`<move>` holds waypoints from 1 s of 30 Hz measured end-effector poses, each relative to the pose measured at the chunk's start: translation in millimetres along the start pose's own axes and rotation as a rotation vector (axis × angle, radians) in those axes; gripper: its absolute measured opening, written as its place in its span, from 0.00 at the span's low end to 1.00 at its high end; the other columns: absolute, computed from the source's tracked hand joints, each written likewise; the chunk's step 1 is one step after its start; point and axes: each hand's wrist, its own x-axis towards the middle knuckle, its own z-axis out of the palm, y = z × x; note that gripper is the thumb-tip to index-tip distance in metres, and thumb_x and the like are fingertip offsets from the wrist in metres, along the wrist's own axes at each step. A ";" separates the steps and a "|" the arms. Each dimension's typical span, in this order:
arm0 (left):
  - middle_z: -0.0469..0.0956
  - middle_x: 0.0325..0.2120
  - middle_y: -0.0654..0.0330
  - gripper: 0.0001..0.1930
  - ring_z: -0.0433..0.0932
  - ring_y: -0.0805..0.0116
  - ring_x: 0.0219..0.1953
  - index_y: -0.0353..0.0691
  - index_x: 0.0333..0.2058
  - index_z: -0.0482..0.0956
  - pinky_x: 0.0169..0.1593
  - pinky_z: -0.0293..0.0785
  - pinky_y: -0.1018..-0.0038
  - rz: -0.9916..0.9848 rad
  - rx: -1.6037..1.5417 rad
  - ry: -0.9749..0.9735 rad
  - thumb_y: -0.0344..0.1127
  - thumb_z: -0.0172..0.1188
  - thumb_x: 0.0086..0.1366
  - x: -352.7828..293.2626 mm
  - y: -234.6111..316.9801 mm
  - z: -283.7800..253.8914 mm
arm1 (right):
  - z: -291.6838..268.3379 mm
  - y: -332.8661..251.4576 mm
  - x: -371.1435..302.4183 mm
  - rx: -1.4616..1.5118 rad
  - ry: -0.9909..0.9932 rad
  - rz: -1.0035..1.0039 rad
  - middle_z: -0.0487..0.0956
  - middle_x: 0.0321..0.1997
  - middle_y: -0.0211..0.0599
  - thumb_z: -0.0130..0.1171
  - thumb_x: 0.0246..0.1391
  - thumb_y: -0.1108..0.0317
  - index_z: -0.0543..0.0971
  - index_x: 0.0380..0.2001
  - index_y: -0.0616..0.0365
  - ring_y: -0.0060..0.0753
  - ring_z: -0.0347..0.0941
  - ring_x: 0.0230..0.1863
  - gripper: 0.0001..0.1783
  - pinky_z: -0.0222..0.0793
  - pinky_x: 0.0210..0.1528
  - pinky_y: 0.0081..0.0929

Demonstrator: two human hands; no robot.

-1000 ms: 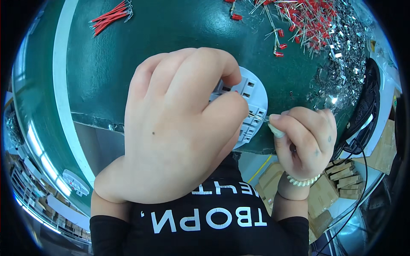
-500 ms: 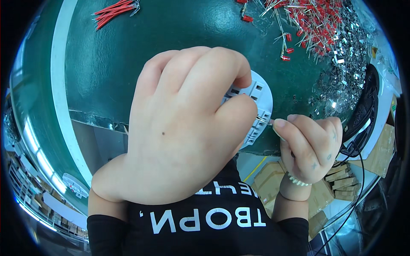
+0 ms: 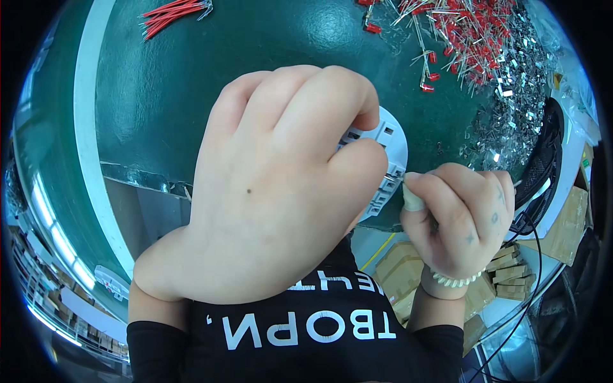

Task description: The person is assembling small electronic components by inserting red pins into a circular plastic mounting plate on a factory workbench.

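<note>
Head view: white housing [image 3: 396, 137] lies in left fingers' [image 3: 367, 156] grip, beside right fingers [image 3: 424, 185] pinching a metal lead [image 3: 396, 179].

Dark green surface [image 3: 159, 96] beyond the left hand [image 3: 274, 185]; to its left, a pale strip [image 3: 85, 96] and white light streaks [image 3: 52, 207]; cardboard boxes [image 3: 514, 274] below the right hand [image 3: 460, 217].

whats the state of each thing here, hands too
Round white plastic slotted disc: partly hidden
Left hand: curled over it, grip unclear
Right hand: pinched on a thin silver metal lead
Slim red wires: loosely bunched
Red wire-legged components: tangled heap
Small silver metal pieces: loose pile
</note>
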 end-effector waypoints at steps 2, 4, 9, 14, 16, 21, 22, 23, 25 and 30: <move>0.74 0.37 0.61 0.11 0.74 0.61 0.39 0.45 0.25 0.80 0.40 0.70 0.69 0.000 -0.004 0.001 0.25 0.69 0.40 -0.2 -0.5 -1.5 | -1.7 -3.6 4.7 -0.017 -0.001 -0.007 0.78 0.32 0.29 0.68 0.31 0.74 0.82 0.31 0.52 0.30 0.69 0.25 0.17 0.61 0.30 0.30; 0.74 0.37 0.61 0.11 0.74 0.60 0.40 0.45 0.26 0.80 0.41 0.70 0.68 0.005 -0.020 0.003 0.25 0.69 0.41 -0.6 -2.1 -2.3 | -4.0 -8.2 9.8 -0.022 -0.041 0.004 0.78 0.31 0.29 0.67 0.31 0.74 0.82 0.30 0.52 0.30 0.69 0.25 0.16 0.61 0.30 0.29; 0.75 0.38 0.61 0.11 0.74 0.60 0.40 0.45 0.26 0.80 0.43 0.69 0.67 0.013 -0.036 0.013 0.25 0.68 0.42 0.4 -6.6 -3.5 | -2.3 -9.3 10.9 -0.026 -0.042 0.027 0.78 0.30 0.29 0.66 0.31 0.75 0.81 0.29 0.52 0.32 0.70 0.25 0.15 0.62 0.30 0.29; 0.75 0.39 0.60 0.10 0.74 0.60 0.41 0.44 0.26 0.80 0.43 0.69 0.68 0.038 -0.047 0.020 0.25 0.68 0.43 -1.1 -7.8 -1.5 | 3.9 -17.1 12.1 -0.052 -0.029 0.114 0.78 0.34 0.26 0.67 0.33 0.70 0.80 0.34 0.49 0.27 0.71 0.25 0.18 0.61 0.29 0.29; 0.75 0.41 0.59 0.10 0.74 0.59 0.43 0.43 0.26 0.80 0.45 0.70 0.67 0.063 -0.063 0.046 0.24 0.68 0.43 -1.4 -7.0 0.3 | 0.8 -25.4 18.1 -0.040 -0.055 0.203 0.78 0.31 0.29 0.66 0.32 0.74 0.79 0.29 0.51 0.33 0.72 0.25 0.14 0.64 0.30 0.31; 0.74 0.44 0.56 0.09 0.74 0.57 0.45 0.40 0.27 0.79 0.48 0.71 0.67 0.097 -0.063 0.028 0.23 0.66 0.44 -2.9 -7.5 -1.1 | -6.7 -29.5 17.9 -0.017 -0.131 0.277 0.79 0.30 0.30 0.65 0.32 0.74 0.78 0.28 0.53 0.36 0.75 0.27 0.13 0.67 0.30 0.31; 0.74 0.44 0.56 0.09 0.74 0.57 0.45 0.40 0.27 0.79 0.48 0.71 0.67 0.115 -0.073 0.029 0.23 0.66 0.44 -2.1 -7.1 -1.2 | -7.5 -30.0 16.7 -0.035 -0.128 0.287 0.79 0.30 0.30 0.65 0.32 0.74 0.78 0.28 0.53 0.36 0.75 0.27 0.13 0.67 0.30 0.31; 0.74 0.44 0.56 0.09 0.74 0.57 0.46 0.40 0.27 0.79 0.49 0.71 0.67 0.091 -0.084 0.016 0.23 0.66 0.45 -1.8 -6.2 -1.6 | -6.8 -31.3 15.3 -0.061 -0.127 0.279 0.79 0.30 0.30 0.65 0.33 0.74 0.78 0.28 0.53 0.35 0.75 0.27 0.13 0.68 0.30 0.31; 0.74 0.45 0.54 0.09 0.75 0.57 0.48 0.39 0.27 0.79 0.51 0.71 0.67 0.042 -0.109 -0.014 0.22 0.66 0.45 -1.8 -5.1 -0.6 | -4.9 -33.8 12.5 -0.114 -0.131 0.265 0.79 0.32 0.30 0.65 0.35 0.74 0.78 0.30 0.53 0.33 0.75 0.27 0.13 0.68 0.30 0.31; 0.74 0.46 0.52 0.08 0.75 0.58 0.50 0.37 0.28 0.80 0.53 0.71 0.67 0.075 -0.156 -0.053 0.22 0.66 0.48 -0.5 -12.6 5.6 | -3.3 -43.8 9.4 -0.113 -0.139 0.274 0.75 0.31 0.31 0.57 0.48 0.64 0.79 0.34 0.56 0.27 0.71 0.26 0.10 0.62 0.30 0.27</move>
